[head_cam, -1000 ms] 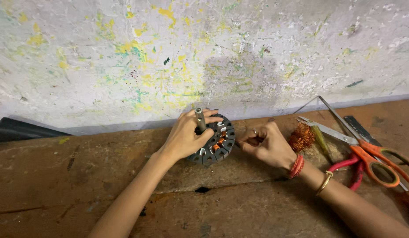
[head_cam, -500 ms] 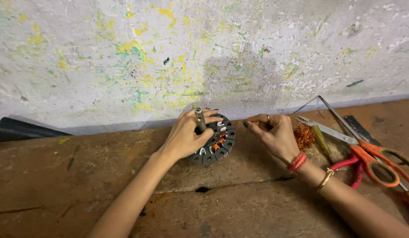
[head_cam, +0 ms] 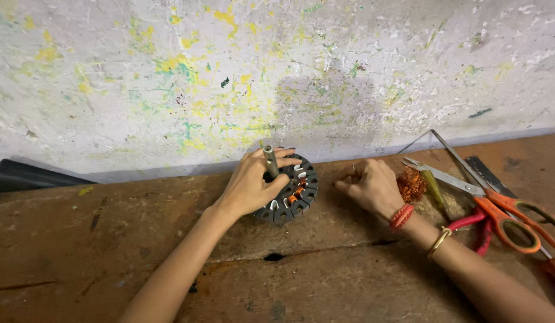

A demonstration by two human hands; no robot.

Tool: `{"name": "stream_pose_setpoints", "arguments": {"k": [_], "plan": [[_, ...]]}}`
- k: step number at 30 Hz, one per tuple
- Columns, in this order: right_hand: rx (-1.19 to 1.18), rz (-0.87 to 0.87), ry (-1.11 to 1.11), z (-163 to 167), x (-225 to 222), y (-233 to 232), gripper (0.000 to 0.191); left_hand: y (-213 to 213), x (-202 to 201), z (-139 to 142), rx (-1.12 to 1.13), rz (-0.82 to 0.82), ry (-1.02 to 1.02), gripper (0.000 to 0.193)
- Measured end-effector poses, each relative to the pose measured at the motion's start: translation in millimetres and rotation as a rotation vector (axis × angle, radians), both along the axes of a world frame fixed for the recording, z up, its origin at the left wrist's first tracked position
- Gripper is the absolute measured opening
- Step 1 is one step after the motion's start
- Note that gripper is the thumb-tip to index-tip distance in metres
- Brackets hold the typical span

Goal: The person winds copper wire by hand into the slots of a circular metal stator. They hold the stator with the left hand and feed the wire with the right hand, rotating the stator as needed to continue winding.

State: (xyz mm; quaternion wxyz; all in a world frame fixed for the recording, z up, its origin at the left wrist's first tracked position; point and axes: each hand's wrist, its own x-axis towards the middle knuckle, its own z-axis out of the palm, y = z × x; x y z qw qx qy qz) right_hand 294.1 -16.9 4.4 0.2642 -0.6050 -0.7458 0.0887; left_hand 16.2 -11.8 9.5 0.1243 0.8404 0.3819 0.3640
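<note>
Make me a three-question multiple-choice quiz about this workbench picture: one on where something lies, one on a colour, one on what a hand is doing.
1. Where are the scissors?
A. On the bench at the far right
B. Hanging on the wall
C. Under the left hand

2. What colour are the scissor handles?
A. Blue
B. Orange
C. White

3. What is the left hand doing?
A. Resting flat on bare wood
B. Holding the scissors
C. Gripping the round slotted metal core

Answers: 1 A, they lie beside the right hand. 2 B, both loops are orange. 3 C, its fingers wrap the core around the shaft.
</note>
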Motion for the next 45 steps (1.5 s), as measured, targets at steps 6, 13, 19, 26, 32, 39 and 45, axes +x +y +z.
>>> {"name": "stream_pose_setpoints", "arguments": {"k": [6,13,19,26,32,39,45], "plan": [[-0.106,-0.076,-0.108,3,0,-3,0.024,1,0,-1,0.027,-0.008,0.007,0.03],[-0.114,-0.034,-0.222,6,-10,-15,0.025,-8,1,8,0.03,-0.001,-0.025,0.035],[0.129,0.334,-0.006,4,-17,-22,0.077,-10,2,11,0.029,-0.001,-0.011,0.038],[-0.292,0.256,0.32,-2,-24,-24,0.042,-5,2,5,0.013,0.013,0.013,0.033],[-0.173,0.358,0.223,-1,-17,-22,0.017,-3,3,3,-0.001,0.016,0.006,0.037],[-0.076,0.393,0.208,4,-6,-18,0.012,0,1,0,-0.003,0.003,0.001,0.029],[0.117,0.442,0.182,8,-6,-22,0.014,1,1,-2,0.018,-0.017,-0.044,0.024]]}}
